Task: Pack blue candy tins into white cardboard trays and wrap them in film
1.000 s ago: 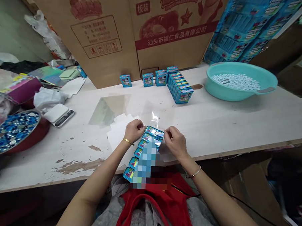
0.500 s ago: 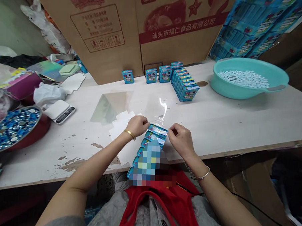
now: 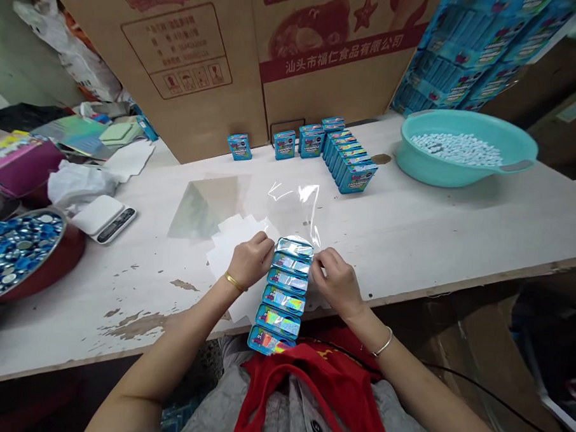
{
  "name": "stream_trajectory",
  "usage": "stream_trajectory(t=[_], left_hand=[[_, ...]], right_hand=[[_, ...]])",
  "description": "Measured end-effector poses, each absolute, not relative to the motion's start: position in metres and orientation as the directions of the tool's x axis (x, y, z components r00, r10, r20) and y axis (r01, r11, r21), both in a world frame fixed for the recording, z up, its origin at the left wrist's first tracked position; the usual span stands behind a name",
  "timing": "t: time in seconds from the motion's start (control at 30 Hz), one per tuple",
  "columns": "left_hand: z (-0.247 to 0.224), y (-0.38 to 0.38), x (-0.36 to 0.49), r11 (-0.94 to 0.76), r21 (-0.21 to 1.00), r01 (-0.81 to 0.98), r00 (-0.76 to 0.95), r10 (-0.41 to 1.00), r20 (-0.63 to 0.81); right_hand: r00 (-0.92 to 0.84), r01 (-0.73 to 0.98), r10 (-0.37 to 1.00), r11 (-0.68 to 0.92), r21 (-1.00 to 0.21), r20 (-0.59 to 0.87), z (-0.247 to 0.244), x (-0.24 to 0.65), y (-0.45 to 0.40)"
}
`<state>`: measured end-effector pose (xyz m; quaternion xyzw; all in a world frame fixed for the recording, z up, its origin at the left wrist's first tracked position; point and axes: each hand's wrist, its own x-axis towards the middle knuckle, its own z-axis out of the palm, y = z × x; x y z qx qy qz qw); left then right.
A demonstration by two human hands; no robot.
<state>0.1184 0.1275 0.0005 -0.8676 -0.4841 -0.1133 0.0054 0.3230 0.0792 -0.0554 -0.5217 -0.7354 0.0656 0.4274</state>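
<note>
A line of several small blue printed boxes (image 3: pixel 282 292) lies flat on the white table's near edge, reaching toward me, with shiny transparent plastic film (image 3: pixel 307 207) over and beyond its far end. My left hand (image 3: pixel 250 260) pinches the film at the left of the farthest box. My right hand (image 3: pixel 336 283) grips the film at that box's right side. A gold bangle circles my left wrist and a silver one my right.
White paper sheets (image 3: pixel 234 248) lie under my left hand. Further off are standing blue boxes (image 3: pixel 350 161), a teal basin of white pieces (image 3: pixel 462 150), a white scale (image 3: pixel 101 217) and a red bowl of blue pieces (image 3: pixel 14 252). Cardboard cartons (image 3: pixel 180 58) form the back.
Both hands have moved nearer the far end of the box line, and the film now stands higher beyond it. The whole view has shifted slightly.
</note>
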Motion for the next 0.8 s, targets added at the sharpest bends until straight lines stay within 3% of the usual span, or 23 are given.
stream_trajectory(t=[0.1,0.17,0.27,0.33,0.43,0.57,0.8], left_hand=[[-0.014,0.114,0.111,-0.546,0.142,0.825,0.491,0.819,0.296],[-0.024,0.109,0.108,-0.508,0.17,0.844,0.443,0.84,0.312],[-0.032,0.109,0.11,-0.351,0.171,0.921,0.313,0.926,0.212],[-0.033,0.111,0.112,-0.252,0.107,0.962,0.244,0.967,0.079],[-0.03,0.108,0.113,-0.244,0.002,0.97,0.244,0.967,-0.08],[-0.025,0.093,0.104,-0.345,-0.033,0.938,0.333,0.923,-0.192],[-0.018,0.084,0.093,-0.329,-0.136,0.934,0.291,0.926,-0.241]], right_hand=[[-0.104,0.737,0.824,0.44,-0.513,0.557,-0.065,0.321,0.069],[-0.043,0.764,0.864,0.352,-0.541,0.501,-0.071,0.32,0.066],[0.06,0.828,0.941,0.139,-0.543,0.334,-0.079,0.32,0.066],[0.042,0.87,0.972,0.079,-0.486,0.233,-0.082,0.321,0.068],[-0.069,0.897,0.982,0.139,-0.419,0.179,-0.083,0.32,0.065],[-0.207,0.88,0.962,0.262,-0.396,0.177,-0.081,0.316,0.056],[-0.272,0.884,0.958,0.286,-0.37,0.091,-0.068,0.309,0.057]])
